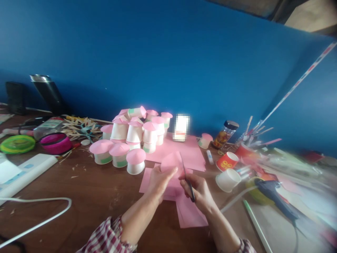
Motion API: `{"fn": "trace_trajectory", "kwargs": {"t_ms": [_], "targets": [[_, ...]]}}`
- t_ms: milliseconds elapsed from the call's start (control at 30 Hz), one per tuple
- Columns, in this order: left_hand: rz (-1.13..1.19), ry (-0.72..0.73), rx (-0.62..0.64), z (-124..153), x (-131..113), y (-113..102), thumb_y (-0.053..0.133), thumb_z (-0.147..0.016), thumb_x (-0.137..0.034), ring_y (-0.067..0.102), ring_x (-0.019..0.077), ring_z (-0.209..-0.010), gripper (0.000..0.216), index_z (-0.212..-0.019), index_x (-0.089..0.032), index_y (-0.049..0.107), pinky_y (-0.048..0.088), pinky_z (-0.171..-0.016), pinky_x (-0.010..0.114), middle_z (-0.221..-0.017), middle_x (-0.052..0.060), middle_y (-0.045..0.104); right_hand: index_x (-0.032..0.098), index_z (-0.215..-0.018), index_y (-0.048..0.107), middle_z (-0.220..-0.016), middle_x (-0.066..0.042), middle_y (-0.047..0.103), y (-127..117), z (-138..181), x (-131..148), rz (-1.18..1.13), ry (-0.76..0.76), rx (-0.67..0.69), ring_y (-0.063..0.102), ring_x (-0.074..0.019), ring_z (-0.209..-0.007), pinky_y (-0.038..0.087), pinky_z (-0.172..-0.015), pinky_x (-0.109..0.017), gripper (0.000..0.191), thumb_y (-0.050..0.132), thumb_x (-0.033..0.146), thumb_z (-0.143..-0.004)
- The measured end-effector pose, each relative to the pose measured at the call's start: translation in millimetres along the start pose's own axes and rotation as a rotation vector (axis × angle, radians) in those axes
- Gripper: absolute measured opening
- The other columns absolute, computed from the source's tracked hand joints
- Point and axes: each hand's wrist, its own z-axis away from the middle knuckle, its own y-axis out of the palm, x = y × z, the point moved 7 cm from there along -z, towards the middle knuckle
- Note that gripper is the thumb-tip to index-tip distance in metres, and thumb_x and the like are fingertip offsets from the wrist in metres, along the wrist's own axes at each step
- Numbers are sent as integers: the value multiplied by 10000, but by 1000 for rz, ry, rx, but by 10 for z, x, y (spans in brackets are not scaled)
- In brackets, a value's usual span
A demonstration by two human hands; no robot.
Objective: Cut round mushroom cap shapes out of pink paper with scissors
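My left hand [160, 181] pinches a rounded piece of pink paper [170, 162] between thumb and fingers. In my right hand [198, 191] is a pair of scissors [190, 188] with dark handles, its blades at the right edge of that paper. Under both hands lie pink paper sheets [188, 211], and a larger pink stack [192, 149] is spread behind them. Left of my hands stand several white paper cups with pink cone tops [135, 158], some piled on one another.
At the right are a red paper cup [228, 161], a white paper cup [228, 180], a glue gun [276, 196] and a lidded jar [225, 134]. A bright phone [181, 127] leans at the blue wall. A power strip [28, 172] and its white cable occupy the left.
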Motion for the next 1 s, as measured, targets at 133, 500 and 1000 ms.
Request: {"fn": "trace_trajectory", "kwargs": {"t_ms": [133,500,1000], "targets": [[4,-4,-17,-2,-13,-11,726,-627,-305,636,186,-576,218,-749,-133,672,495,-532,259,-643,57,686,121,-879,649,-541,37,463,-8,1,-3,-3,0,-2,400,-83,-455,300,-422,-208,308,643,406,-762],[-14,7,-9,-3,-10,-9,707,-646,-312,620,172,-572,190,-711,-137,671,481,-536,247,-621,50,673,123,-873,656,-523,38,461,5,6,34,2,-9,-7,395,-79,-447,304,-407,-199,308,641,408,-758],[-21,-3,-21,17,-36,5,712,-632,-274,640,183,-618,179,-734,-129,684,490,-567,256,-666,67,695,131,-890,645,-529,43,462,-2,-1,-2,-27,1,1,403,-84,-456,310,-426,-203,285,652,382,-756]]}}
